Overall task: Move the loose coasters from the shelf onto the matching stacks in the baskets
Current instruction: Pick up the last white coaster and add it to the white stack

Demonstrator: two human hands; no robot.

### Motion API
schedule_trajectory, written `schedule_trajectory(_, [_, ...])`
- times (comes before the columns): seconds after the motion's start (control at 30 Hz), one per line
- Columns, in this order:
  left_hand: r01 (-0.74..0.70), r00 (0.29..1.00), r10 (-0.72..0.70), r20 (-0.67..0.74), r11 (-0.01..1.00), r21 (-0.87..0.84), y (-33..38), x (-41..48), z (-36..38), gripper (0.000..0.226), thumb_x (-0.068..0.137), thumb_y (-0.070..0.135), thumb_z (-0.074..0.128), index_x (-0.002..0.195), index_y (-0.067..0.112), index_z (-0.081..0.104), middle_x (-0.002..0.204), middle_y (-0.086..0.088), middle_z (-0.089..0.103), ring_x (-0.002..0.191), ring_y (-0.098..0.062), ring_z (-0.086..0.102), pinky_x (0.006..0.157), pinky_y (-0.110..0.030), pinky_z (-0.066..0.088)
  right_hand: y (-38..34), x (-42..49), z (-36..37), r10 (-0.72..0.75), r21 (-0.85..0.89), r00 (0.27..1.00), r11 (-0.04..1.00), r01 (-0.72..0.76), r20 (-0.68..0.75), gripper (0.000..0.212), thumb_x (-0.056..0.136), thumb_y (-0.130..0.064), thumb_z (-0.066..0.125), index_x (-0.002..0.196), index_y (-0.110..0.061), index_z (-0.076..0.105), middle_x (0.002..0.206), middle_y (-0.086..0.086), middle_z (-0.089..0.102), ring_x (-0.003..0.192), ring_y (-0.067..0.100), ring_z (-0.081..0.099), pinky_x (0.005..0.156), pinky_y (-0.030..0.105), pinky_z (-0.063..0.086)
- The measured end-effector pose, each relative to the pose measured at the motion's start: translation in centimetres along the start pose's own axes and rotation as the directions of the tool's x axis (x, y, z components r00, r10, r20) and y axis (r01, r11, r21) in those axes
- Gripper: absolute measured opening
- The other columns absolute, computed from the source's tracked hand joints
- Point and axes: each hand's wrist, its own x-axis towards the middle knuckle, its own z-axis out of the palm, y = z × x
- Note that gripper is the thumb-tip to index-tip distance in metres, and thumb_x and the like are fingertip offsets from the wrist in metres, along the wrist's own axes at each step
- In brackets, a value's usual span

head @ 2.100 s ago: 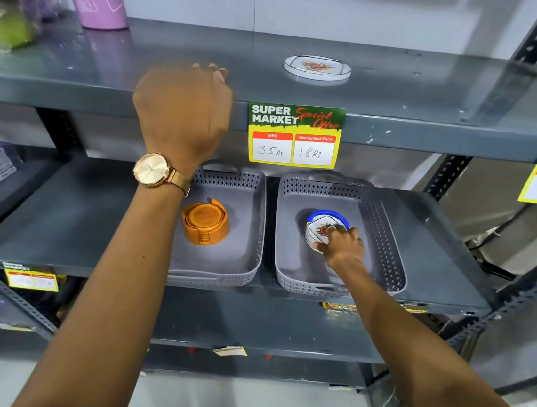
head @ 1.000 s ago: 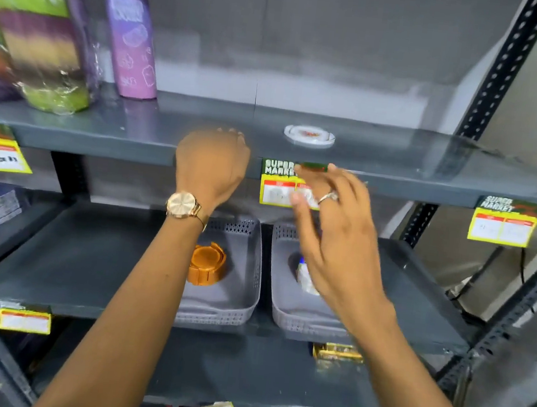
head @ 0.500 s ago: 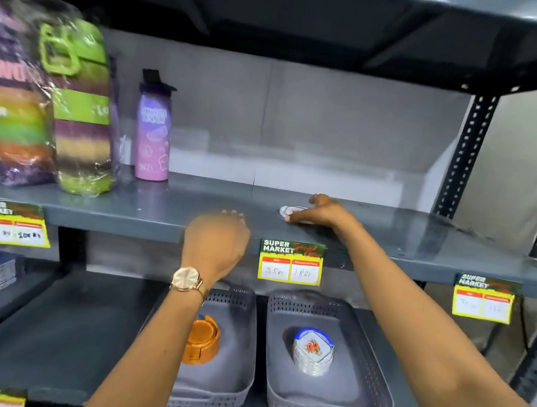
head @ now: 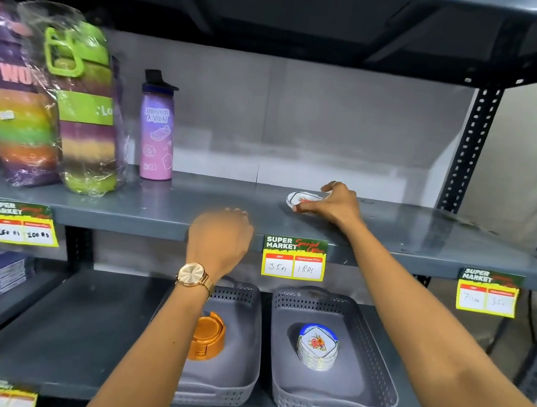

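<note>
Grey metal shelving (head: 145, 212) filled the head view, bottles standing at its left. On the upper shelf the right hand (head: 335, 204) curled around a white coaster (head: 301, 200) — its edge apparently tipped up off the surface. The left hand (head: 219, 238) was hooked over the shelf lip, holding nothing else. Below, two grey baskets sat side by side: orange stack (head: 207, 335) in the left basket (head: 233, 380), white stack (head: 317, 346) in the right basket (head: 373, 359).

A white floral coaster (head: 301, 201) is seen tilted on the upper shelf, centre-right; orange (head: 208, 336) and white (head: 317, 346) stacks are held in grey baskets (head: 377, 356) below.
</note>
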Motion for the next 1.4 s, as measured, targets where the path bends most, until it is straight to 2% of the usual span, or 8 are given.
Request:
schedule_trajectory(0.2, [0.005, 1.000, -0.005, 0.009, 1.000, 0.012, 0.1, 0.0, 0.1, 0.048, 0.089, 0.028, 0.032, 0.064, 0.010, 0.070, 0.059, -0.005, 0.066, 0.057, -0.023, 0.064, 0.056, -0.030, 0.047, -1.1, -4.4, -1.1, -0.153, 0.116, 0.969, 0.977, 0.177, -0.194, 0.082, 0.052, -0.047, 0.086, 0.123, -0.019, 0.056, 0.115, 0.002, 0.068, 0.103, 0.016, 0.059, 0.081, 0.027, 0.049])
schedule_trajectory(0.4, [-0.031, 0.999, 0.030, 0.010, 0.999, 0.028, 0.0, 0.0, 0.3, 0.051, 0.093, 0.030, 0.031, 0.073, 0.009, 0.073, 0.070, -0.007, 0.072, 0.068, -0.025, 0.069, 0.061, -0.033, 0.049, -0.4, -12.3, -2.1, -0.279, 0.273, 0.947, 0.909, 0.314, -0.162, 0.068, 0.049, -0.045, 0.090, 0.109, -0.027, 0.064, 0.106, -0.011, 0.071, 0.099, 0.007, 0.066, 0.087, 0.025, 0.054])
schedule_trajectory(0.53, [-0.040, 0.999, 0.040, 0.000, 0.999, 0.033, -0.1, 0.0, 0.3, 0.048, 0.094, 0.028, 0.034, 0.072, 0.008, 0.072, 0.067, -0.008, 0.070, 0.063, -0.027, 0.067, 0.058, -0.031, 0.048, 2.7, -16.8, -2.7, -0.315, 0.380, 0.949, 0.877, 0.294, -0.006, 0.061, 0.049, -0.029, 0.094, 0.104, -0.027, 0.068, 0.105, -0.015, 0.073, 0.096, 0.000, 0.068, 0.083, 0.014, 0.052])
schedule_trajectory(0.73, [-0.049, 0.999, 0.050, -0.002, 0.997, 0.065, -0.1, 0.0, 0.3, 0.041, 0.094, 0.024, 0.040, 0.072, 0.008, 0.070, 0.061, -0.011, 0.066, 0.054, -0.031, 0.062, 0.052, -0.032, 0.043, 9.3, -19.6, 0.7, -0.130, 0.230, 0.981, 0.969, 0.095, 0.142, 0.048, 0.047, -0.033, 0.091, 0.092, -0.028, 0.074, 0.101, -0.022, 0.069, 0.095, -0.001, 0.068, 0.083, 0.013, 0.052])
schedule_trajectory(0.9, [-0.053, 0.996, 0.058, -0.067, 0.996, 0.072, -0.1, 0.0, 0.5, 0.039, 0.094, 0.019, 0.044, 0.066, 0.007, 0.067, 0.055, -0.013, 0.062, 0.049, -0.033, 0.057, 0.048, -0.031, 0.036, 14.9, -18.2, 4.9, 0.134, -0.036, 0.983, 0.991, -0.131, 0.123, 0.047, 0.054, -0.039, 0.088, 0.095, -0.022, 0.074, 0.103, -0.001, 0.075, 0.076, 0.006, 0.061, 0.069, 0.016, 0.044])
schedule_trajectory(1.0, [-0.054, 0.992, 0.060, -0.107, 0.997, 0.063, 0.0, -0.1, 0.8, 0.033, 0.092, 0.016, 0.049, 0.068, 0.006, 0.069, 0.056, -0.014, 0.064, 0.051, -0.034, 0.059, 0.049, -0.031, 0.037, 17.5, -16.8, 7.3, 0.242, -0.168, 0.958, 0.962, -0.216, 0.154, 0.055, 0.056, -0.046, 0.085, 0.102, -0.019, 0.074, 0.107, 0.003, 0.075, 0.096, 0.019, 0.067, 0.081, 0.025, 0.047])
schedule_trajectory(1.17, [-0.078, 0.980, 0.082, -0.180, 0.997, 0.029, -0.4, -0.2, 1.6, 0.035, 0.092, 0.018, 0.045, 0.076, 0.008, 0.074, 0.062, -0.010, 0.069, 0.067, -0.029, 0.068, 0.057, -0.032, 0.043, 20.6, -15.2, 10.1, 0.306, -0.264, 0.935, 0.931, -0.254, 0.181, 0.061, 0.058, -0.050, 0.083, 0.105, -0.013, 0.073, 0.105, 0.009, 0.075, 0.100, 0.023, 0.068, 0.088, 0.030, 0.053])
schedule_trajectory(1.4, [-0.080, 0.965, 0.084, -0.249, 0.996, 0.025, -0.6, -0.2, 2.3, 0.030, 0.089, 0.016, 0.050, 0.070, 0.010, 0.073, 0.059, -0.008, 0.068, 0.063, -0.028, 0.067, 0.055, -0.030, 0.041, 23.0, -13.0, 12.3, 0.322, -0.310, 0.929, 0.915, -0.257, 0.181, 0.054, 0.067, -0.045, 0.081, 0.109, -0.012, 0.073, 0.109, 0.013, 0.073, 0.100, 0.029, 0.068, 0.087, 0.035, 0.054])
